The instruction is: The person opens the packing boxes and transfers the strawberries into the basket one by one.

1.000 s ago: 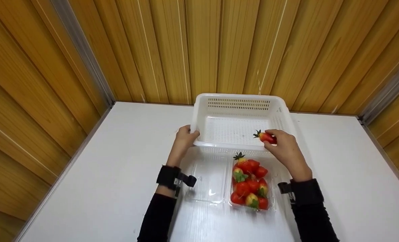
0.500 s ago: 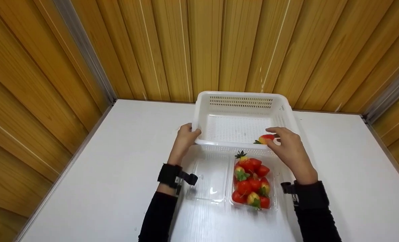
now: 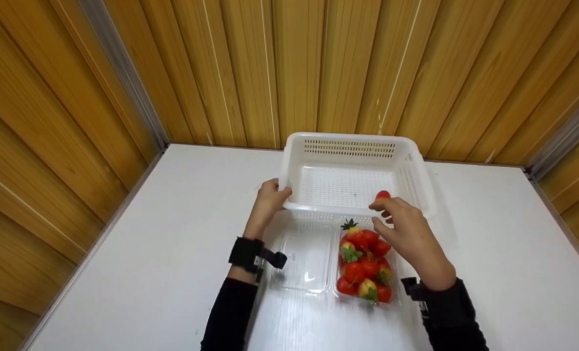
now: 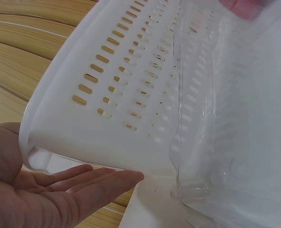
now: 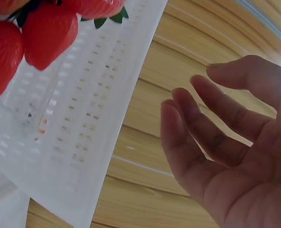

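1 glossy red strawberry [image 3: 383, 194]: left my right grip [image 3: 406, 226], lay inside the white perforated plastic basket [image 3: 328, 210]. Right grip: relaxed, unloaded. Left grip [image 3: 268, 200]: pinched basket's left rim. Clear plastic box [image 3: 304, 258]: held more strawberries [image 3: 355, 270]; transfer seemed barely begun.

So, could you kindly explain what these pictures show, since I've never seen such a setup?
There is no machine here, only a person's left hand and right hand. The big picture looks down from a head camera; the other two come from small cameras worn on the wrists.

On the white table are a white basket and a clear plastic box with strawberries in its right half. One strawberry shows inside the basket. The left hand grips the basket; the right hand holds nothing.
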{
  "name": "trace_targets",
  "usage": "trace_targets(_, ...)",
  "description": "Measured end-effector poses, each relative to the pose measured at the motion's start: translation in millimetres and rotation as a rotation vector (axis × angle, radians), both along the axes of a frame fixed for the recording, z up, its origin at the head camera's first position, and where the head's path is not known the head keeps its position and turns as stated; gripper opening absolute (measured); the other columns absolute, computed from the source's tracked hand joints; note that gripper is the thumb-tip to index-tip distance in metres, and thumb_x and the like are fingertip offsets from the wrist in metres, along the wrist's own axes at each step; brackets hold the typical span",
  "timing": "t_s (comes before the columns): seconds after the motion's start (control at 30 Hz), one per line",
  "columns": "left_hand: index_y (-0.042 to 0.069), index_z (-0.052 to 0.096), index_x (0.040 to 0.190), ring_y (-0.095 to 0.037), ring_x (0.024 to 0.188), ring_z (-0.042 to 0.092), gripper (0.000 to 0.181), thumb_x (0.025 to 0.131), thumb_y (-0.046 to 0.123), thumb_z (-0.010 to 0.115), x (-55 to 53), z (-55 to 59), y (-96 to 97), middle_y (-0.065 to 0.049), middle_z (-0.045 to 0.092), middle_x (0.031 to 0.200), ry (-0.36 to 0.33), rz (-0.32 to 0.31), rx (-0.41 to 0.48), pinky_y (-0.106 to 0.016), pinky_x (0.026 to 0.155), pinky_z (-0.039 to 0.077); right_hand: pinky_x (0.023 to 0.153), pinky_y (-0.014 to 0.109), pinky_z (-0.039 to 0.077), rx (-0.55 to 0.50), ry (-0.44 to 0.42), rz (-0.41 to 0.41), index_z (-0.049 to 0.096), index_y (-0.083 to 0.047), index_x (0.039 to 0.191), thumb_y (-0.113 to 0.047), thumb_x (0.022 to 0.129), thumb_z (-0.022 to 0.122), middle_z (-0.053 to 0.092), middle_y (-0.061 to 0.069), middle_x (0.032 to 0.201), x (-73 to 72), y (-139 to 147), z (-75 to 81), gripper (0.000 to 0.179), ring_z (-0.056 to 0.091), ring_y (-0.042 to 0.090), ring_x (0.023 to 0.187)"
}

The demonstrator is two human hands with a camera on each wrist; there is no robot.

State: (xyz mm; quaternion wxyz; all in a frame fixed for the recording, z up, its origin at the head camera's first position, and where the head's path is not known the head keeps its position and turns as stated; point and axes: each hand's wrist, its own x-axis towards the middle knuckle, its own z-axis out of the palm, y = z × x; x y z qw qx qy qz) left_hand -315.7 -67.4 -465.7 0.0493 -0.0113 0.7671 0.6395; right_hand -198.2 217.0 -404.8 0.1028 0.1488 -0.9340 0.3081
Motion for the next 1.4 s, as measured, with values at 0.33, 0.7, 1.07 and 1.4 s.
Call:
trace_targets(0.33,-0.014,0.056,0.129,-0.042,0.111,0.064,0.042,0.094,0.008,0.056,-0.6,-0.5,0.3,-0.026,0.065,0.120,0.005,-0.002,-0.001,-0.034,0.077,0.061,0.084,0.050,0.057,0.140,-0.145,0.044,0.068,0.003,0.116,-0.007,0.092,0.070,0.069,0.018,0.111,4.6,-20.1,-11.1,0.025,0.064,0.032,0.093)
trace_targets(0.7,-0.015,0.056,0.129,-0.042,0.111,0.064,0.042,0.094,0.008,0.056,-0.9,0.1,-0.4,-0.027,0.065,0.120,0.016,-0.011,0.007,-0.035,0.078,0.061,0.098,0.053,0.052,0.218,-0.238,0.055,0.066,0.003,0.122,-0.007,0.090,0.075,0.068,0.020,0.118,1.2,-31.4,-23.6,0.035,0.064,0.034,0.106)
trace_targets(1.07,-0.013,0.057,0.128,-0.041,0.112,0.064,0.041,0.094,0.008,0.056,-1.3,-2.0,-1.2,-0.026,0.065,0.121,0.008,-0.007,-0.008,-0.035,0.078,0.061,0.093,0.050,0.054,0.276,-0.239,0.095,0.067,0.001,0.121,0.000,0.086,0.076,0.065,0.017,0.108,3.6,-32.6,-24.8,0.036,0.063,0.035,0.101)
trace_targets(1.4,-0.014,0.054,0.133,-0.039,0.113,0.064,0.046,0.093,0.009,0.057,-0.4,-0.2,-0.6,-0.024,0.063,0.123,0.002,-0.006,-0.003,-0.032,0.075,0.061,0.086,0.047,0.055,0.299,-0.236,0.114,0.070,0.001,0.113,0.005,0.081,0.079,0.063,0.013,0.099,3.1,-34.1,-27.9,0.033,0.061,0.030,0.091)
